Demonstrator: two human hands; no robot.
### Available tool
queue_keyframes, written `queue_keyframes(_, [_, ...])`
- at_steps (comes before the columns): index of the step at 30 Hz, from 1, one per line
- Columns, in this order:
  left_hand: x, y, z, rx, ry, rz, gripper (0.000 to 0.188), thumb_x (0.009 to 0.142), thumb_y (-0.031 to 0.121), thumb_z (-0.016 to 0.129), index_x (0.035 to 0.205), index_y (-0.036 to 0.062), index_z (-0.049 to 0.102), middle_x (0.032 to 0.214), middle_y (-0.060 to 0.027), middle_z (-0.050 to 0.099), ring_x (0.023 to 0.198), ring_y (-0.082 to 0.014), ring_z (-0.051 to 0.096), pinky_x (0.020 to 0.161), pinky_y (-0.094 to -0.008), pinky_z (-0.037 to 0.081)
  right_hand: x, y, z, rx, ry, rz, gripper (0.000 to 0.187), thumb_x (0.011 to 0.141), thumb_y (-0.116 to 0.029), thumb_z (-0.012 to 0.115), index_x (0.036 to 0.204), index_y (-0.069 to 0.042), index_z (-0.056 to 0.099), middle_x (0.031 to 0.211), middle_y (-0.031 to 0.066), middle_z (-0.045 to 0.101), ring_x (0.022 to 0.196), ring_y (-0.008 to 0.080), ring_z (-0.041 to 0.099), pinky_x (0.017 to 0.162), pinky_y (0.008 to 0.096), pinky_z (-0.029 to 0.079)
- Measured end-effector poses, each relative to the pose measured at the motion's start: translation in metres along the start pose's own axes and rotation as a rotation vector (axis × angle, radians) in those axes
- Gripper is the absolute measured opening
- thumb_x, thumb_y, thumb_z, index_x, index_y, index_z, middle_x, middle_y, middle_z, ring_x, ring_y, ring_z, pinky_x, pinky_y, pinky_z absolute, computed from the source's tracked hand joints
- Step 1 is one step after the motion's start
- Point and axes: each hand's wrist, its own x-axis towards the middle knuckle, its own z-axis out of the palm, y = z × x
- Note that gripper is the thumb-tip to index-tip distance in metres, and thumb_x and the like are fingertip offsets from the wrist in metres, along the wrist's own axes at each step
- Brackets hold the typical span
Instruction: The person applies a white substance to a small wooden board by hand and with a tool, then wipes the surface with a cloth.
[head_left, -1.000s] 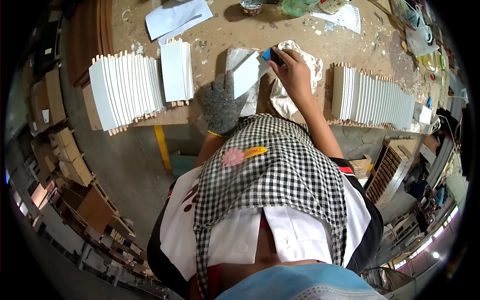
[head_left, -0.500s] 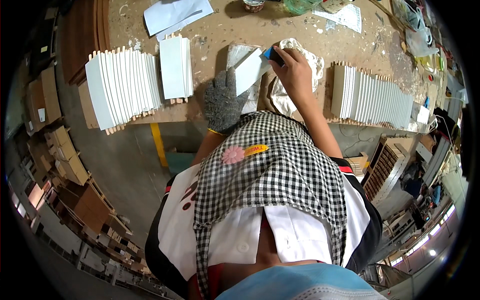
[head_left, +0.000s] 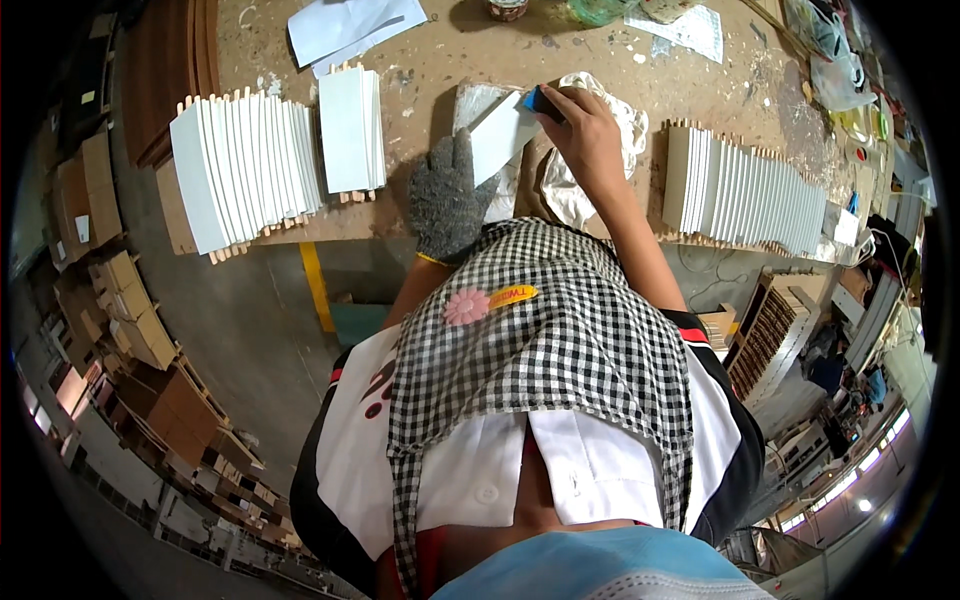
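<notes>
My left hand [head_left: 440,200], in a grey knitted glove with a yellow cuff edge, grips the lower left end of a white board [head_left: 500,142]. The board is tilted, its far end up and to the right. Bare fingers of my right hand [head_left: 585,140] pinch a small blue and dark block [head_left: 531,100], which looks like a sanding block. It touches the board's far right end. Beneath the board lies a pad wrapped in clear plastic [head_left: 478,102]. A crumpled white cloth [head_left: 630,135] sits behind my right hand and wrist.
On the left of the worktable [head_left: 420,50] stands a row of white boards [head_left: 215,180] with wooden pegs, beside a smaller stack [head_left: 348,130]. Another row [head_left: 740,180] stands to the right. Papers [head_left: 350,25], a small can [head_left: 507,9] and plastic bags [head_left: 838,75] lie farther back.
My right hand and the block have shifted slightly left and away along the board's end. My left hand keeps its hold on the board.
</notes>
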Motion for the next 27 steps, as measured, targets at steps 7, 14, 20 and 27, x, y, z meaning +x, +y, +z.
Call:
queue_keyframes(7, [0.002, 0.001, -0.007, -0.015, -0.071, -0.03, 0.084, 0.085, 0.043, 0.074, 0.146, -0.0025, 0.04, 0.135, -0.02, 0.053, 0.115, -0.0344, 0.055, 0.097, -0.0476, 0.045, -0.002, 0.006, -0.022, 0.058, 0.0, 0.277, 0.037, 0.086, -0.025, 0.078, 0.118, -0.007, 0.072, 0.108, 0.0102, 0.07, 0.076, 0.0237, 0.07, 0.07, 0.0332, 0.057])
queue_keyframes(14, [0.002, 0.001, -0.004, -0.018, -0.036, -0.01, 0.083, 0.085, 0.044, 0.073, 0.147, -0.002, 0.041, 0.135, -0.02, 0.053, 0.116, -0.0345, 0.055, 0.097, -0.0471, 0.045, 0.0, 0.004, 0.002, 0.097, 0.024, 0.074, 0.037, 0.084, -0.02, 0.078, 0.119, -0.007, 0.07, 0.107, 0.0116, 0.068, 0.087, 0.0278, 0.066, 0.076, 0.0375, 0.056])
queue_keyframes(20, [0.006, 0.003, -0.007, -0.027, -0.052, -0.013, 0.081, 0.085, 0.043, 0.071, 0.146, -0.0022, 0.041, 0.131, -0.0197, 0.054, 0.114, -0.0344, 0.055, 0.097, -0.0469, 0.044, 0.003, 0.01, -0.005, 0.081, 0.065, 0.125, 0.039, 0.086, -0.024, 0.078, 0.118, -0.005, 0.07, 0.105, 0.0127, 0.069, 0.081, 0.0272, 0.066, 0.073, 0.0359, 0.055])
queue_keyframes(27, [0.006, -0.002, -0.012, -0.047, -0.071, -0.044, 0.083, 0.081, 0.042, 0.076, 0.143, -0.0019, 0.044, 0.127, -0.0224, 0.055, 0.112, -0.0374, 0.054, 0.097, -0.0512, 0.043, 0.018, 0.094, -0.028, 0.09, 0.165, 0.442, 0.041, 0.09, -0.028, 0.07, 0.127, -0.01, 0.064, 0.105, 0.014, 0.066, 0.08, 0.0293, 0.067, 0.073, 0.0386, 0.054])
